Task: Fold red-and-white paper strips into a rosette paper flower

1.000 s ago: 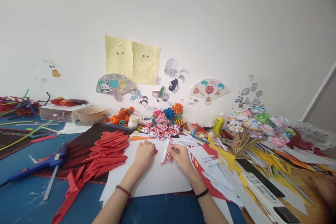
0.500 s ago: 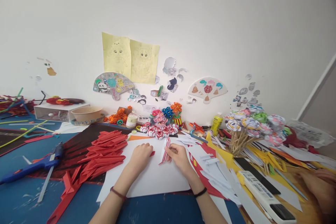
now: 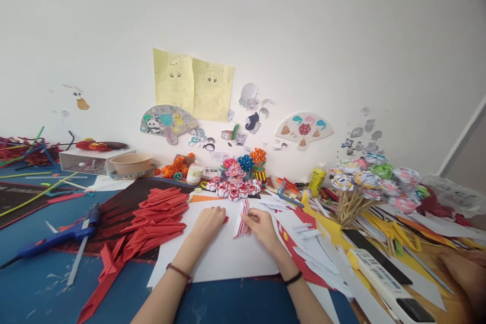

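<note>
Right hand (image 3: 261, 228) pinches the red-and-white folded paper piece (image 3: 242, 218), standing it up on the white sheet (image 3: 224, 258). Left hand (image 3: 208, 225) curls loosely on a small red scrap (image 3: 225, 219) just left of it, near the red folded pile (image 3: 155, 223)

On the table (image 3: 235, 304) a sheet (image 3: 224, 255) lies in the middle, both hands on it: left hand (image 3: 208, 223) left of the right hand (image 3: 261, 228), the folded strip (image 3: 242, 217) between them. A heap of folded pieces (image 3: 157, 217) lies left of the sheet, the glue gun (image 3: 61, 235) further left. Paper flowers (image 3: 233, 190) stand behind the sheet, by the wall. Stick flowers (image 3: 364, 182) stand to the right, a remote (image 3: 383, 278) in front of them
</note>
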`<state>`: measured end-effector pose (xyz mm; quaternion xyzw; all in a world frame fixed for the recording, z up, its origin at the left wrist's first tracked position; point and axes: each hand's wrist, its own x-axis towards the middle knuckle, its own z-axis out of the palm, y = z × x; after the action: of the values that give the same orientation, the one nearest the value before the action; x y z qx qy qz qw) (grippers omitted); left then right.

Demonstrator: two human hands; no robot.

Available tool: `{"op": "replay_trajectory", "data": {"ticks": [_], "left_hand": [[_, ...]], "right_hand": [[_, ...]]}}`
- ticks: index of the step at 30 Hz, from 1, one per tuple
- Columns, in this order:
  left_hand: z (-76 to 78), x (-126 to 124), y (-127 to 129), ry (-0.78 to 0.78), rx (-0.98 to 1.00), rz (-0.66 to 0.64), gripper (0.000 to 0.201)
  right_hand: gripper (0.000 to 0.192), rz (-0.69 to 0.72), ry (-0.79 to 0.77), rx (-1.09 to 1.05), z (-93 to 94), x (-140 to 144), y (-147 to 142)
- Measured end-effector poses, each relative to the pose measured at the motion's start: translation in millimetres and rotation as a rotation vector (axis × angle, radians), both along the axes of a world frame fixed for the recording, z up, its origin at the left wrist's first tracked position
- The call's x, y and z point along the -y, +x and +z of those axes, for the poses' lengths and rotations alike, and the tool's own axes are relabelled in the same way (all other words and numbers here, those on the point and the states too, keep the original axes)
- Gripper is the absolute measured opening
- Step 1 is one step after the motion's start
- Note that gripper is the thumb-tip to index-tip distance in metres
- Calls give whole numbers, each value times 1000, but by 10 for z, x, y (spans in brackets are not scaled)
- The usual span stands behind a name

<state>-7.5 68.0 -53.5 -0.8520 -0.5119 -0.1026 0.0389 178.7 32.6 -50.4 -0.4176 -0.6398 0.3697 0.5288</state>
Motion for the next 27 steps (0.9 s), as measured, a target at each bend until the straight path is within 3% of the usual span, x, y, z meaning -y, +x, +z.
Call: {"op": "replay_trajectory", "data": {"ticks": [8, 14, 19, 27], "left_hand": [[43, 82, -74, 9, 172, -23, 18], [107, 128, 151, 44, 491, -48, 16], [74, 163, 321, 41, 742, -44, 16], [94, 202, 339, 16, 910, -79, 13]], "right_hand": [[40, 2, 1, 13, -28, -10, -8], [44, -21, 8, 21, -37, -5, -41], [47, -91, 48, 22, -44, -39, -1], [45, -158, 92, 44, -34, -32, 22]]}}
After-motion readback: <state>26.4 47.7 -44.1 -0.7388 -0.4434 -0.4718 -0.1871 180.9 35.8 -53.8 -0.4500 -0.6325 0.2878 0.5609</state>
